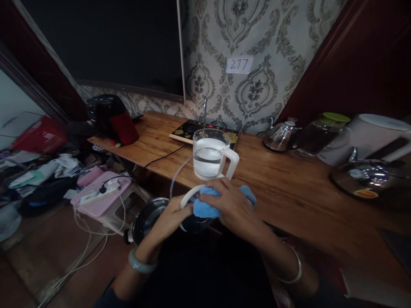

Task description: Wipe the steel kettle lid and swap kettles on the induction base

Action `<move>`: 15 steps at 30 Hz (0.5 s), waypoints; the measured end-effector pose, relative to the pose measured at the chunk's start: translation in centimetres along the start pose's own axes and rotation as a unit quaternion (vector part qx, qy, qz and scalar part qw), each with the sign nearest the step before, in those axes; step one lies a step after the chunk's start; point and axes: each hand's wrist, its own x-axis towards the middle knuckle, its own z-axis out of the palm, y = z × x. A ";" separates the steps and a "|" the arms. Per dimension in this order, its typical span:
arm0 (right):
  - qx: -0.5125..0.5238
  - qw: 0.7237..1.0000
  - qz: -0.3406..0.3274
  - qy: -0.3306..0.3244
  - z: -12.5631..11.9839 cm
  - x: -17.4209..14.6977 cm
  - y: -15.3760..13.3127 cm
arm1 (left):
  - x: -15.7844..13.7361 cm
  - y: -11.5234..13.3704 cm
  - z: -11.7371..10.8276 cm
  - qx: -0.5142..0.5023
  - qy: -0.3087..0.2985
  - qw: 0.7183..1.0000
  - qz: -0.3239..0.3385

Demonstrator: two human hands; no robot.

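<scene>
My left hand [170,218] is closed on the edge of a round white-rimmed lid [190,195], held low in front of the table edge. In my right hand [233,205] is a bunched blue cloth [205,207], pressed against the lid; a loose end sticks out on the right. The lid is partly hidden by my fingers and the cloth. Just beyond my hands stands a clear glass kettle [208,158] with a white handle, its top uncovered and some water inside. A thin metal spout [204,109] rises behind the kettle.
A black patterned hot plate [186,128] lies behind the kettle on the wooden table [272,179]. Metal kettles [366,179] and a green-lidded jug [324,132] stand right. A red-black appliance [114,122] is left. Below are a dark pot [147,218] and a pink stool [99,199] with cables.
</scene>
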 end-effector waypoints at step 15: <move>0.111 0.978 0.113 0.136 0.2 -0.8 1.2 | -0.1 -0.1 -1.4 -0.097 0.081 0.992 -0.025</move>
